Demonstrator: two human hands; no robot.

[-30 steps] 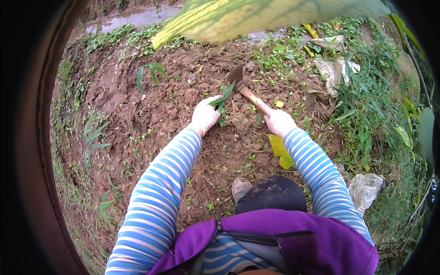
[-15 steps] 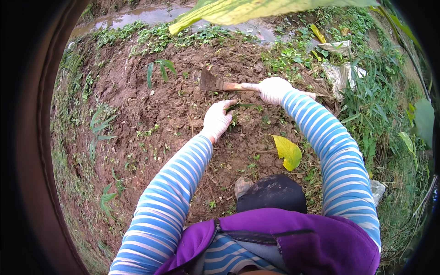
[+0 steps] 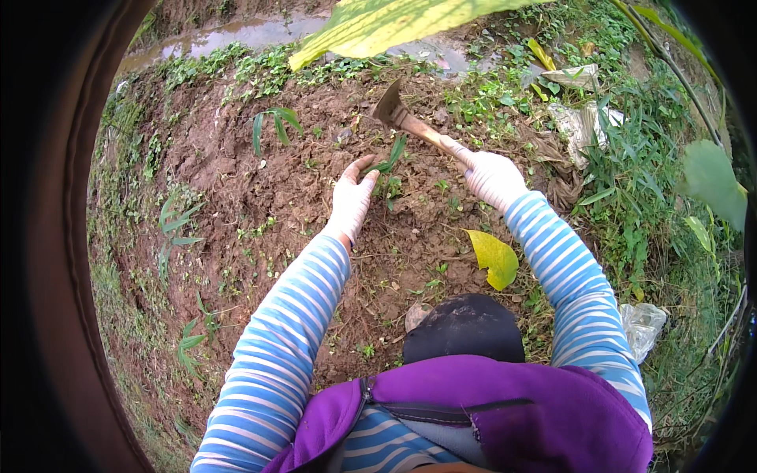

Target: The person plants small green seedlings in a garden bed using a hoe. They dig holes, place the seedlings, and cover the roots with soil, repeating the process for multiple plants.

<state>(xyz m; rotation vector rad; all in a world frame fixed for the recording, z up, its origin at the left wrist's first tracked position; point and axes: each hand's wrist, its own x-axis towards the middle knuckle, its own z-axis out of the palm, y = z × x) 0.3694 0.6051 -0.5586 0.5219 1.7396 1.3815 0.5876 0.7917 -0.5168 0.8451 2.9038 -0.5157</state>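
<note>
In a light glove with bare fingertips, my left hand is closed on a small green seedling with long narrow leaves, just above the brown soil. My right hand, also gloved, grips the wooden handle of a short hoe. The hoe's wide metal blade, dull and dirt-coloured, is raised up and to the left, beyond the seedling and apart from it. Where the seedling's lower end sits, I cannot make out clearly.
Similar long-leaved plants stand in the soil to the left. A yellow leaf lies near my dark-clad knee. Pale torn sheeting and clear plastic lie at the right. A big leaf overhangs the top; muddy water lies beyond.
My right hand has moved right and nearer, and the hoe has swung from level to slanting with its blade higher. My left hand has shifted left, and the seedling's leaves now point upward.
</note>
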